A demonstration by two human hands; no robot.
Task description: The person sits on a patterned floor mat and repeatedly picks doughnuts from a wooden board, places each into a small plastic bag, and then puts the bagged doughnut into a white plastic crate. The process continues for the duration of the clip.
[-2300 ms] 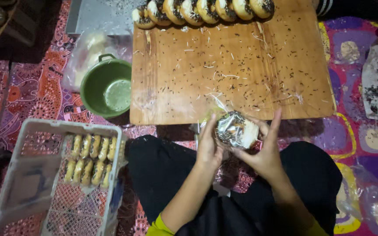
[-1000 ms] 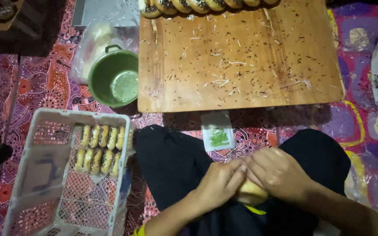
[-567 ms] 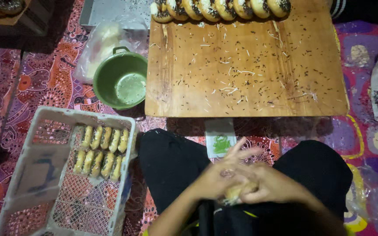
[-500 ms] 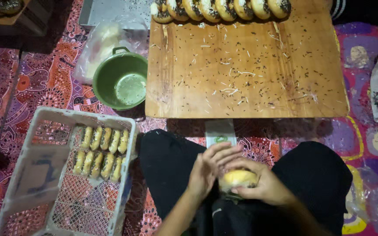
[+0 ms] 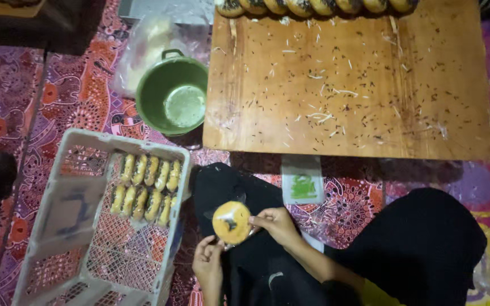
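Over on the left a pale plastic crate (image 5: 58, 226) sits on the patterned mat (image 5: 58, 96), and two short rows of wrapped buns (image 5: 146, 187) lie packed side by side against its far right corner. Beyond the crate stands a green bucket (image 5: 172, 93), touching the near left corner of the low wooden worktop (image 5: 370, 85), with a crumpled clear plastic bag (image 5: 143, 45) just behind it. The person sits cross-legged in black trousers, and over the left knee both hands meet on one round bun in clear wrap (image 5: 231, 222), held just to the right of the crate's edge. The left hand (image 5: 208, 265) comes up from beneath, fingers curled onto the lower edge of the wrap. The right hand (image 5: 276, 224) pinches the bun's right side between thumb and fingers, closed on it. A small white label with a green print (image 5: 303, 182) lies on the mat under the worktop's near edge. The worktop is strewn with dark and pale sprinkles, and along its far edge runs a row of topped buns (image 5: 313, 5), partly cut off by the frame
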